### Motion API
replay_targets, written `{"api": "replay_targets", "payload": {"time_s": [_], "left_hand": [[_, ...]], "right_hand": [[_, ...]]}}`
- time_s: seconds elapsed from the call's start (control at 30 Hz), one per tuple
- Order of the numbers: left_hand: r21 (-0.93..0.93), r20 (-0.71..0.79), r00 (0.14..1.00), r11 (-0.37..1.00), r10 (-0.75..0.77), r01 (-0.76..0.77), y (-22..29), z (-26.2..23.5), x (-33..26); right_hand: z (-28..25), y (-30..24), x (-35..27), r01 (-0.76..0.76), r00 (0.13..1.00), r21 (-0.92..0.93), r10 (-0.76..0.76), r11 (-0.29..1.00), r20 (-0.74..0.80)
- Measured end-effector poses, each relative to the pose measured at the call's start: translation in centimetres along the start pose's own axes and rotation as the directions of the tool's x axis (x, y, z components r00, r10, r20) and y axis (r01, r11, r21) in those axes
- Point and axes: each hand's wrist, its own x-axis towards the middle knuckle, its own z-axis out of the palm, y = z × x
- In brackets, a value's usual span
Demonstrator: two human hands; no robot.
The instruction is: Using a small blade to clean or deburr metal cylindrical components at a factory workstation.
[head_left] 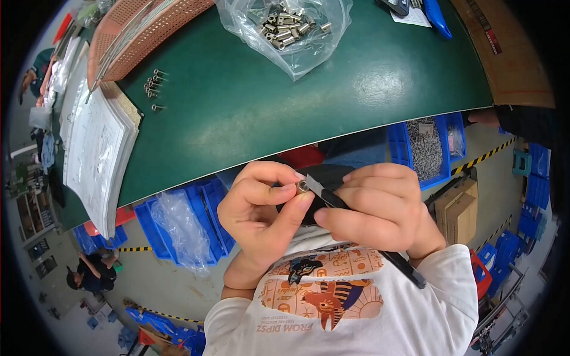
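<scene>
A smooth, dark green tabletop (237, 118) carries a salmon-pink perforated plastic basket (133, 59) at the far left, with a thick stack of white papers (98, 148) nearer, reaching past the near edge. Small silver metal pieces with thin shanks (151, 86) lie beside the basket. Far centre sits an open clear plastic bag (294, 68) of short silver metal cylinders (287, 26); at far right, a white paper sheet (418, 18) beside a bright blue curved object (438, 21).

Head-worn fisheye; faces down, close above fingers (371, 199).
</scene>
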Motion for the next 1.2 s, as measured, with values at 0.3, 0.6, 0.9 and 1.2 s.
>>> {"api": "replay_targets", "payload": {"time_s": [0.3, 0.6, 0.9, 1.2], "left_hand": [[-0.051, 0.014, 1.000, 0.998, 0.026, -0.026, -0.35, 0.26, 0.13], [-0.038, 0.031, 0.999, 0.998, 0.044, -0.043, -0.30, 0.05, 0.14], [-0.188, 0.021, 0.996, 0.978, -0.081, 0.084, -0.03, 0.19, 0.06], [-0.152, 0.041, 0.998, 0.987, -0.054, 0.060, 0.03, -0.01, 0.04]], "right_hand": [[-0.05, 0.18, -0.11, 0.004, 0.999, 0.139, 0.002, 0.990, -0.043], [0.02, 0.20, -0.17, 0.003, 0.999, 0.160, 0.002, 0.987, -0.033], [0.18, 0.14, -0.18, 0.033, 0.997, 0.113, -0.025, 0.993, -0.067], [0.18, 0.02, -0.10, 0.015, 0.999, 0.102, -0.010, 0.995, -0.054]]}}
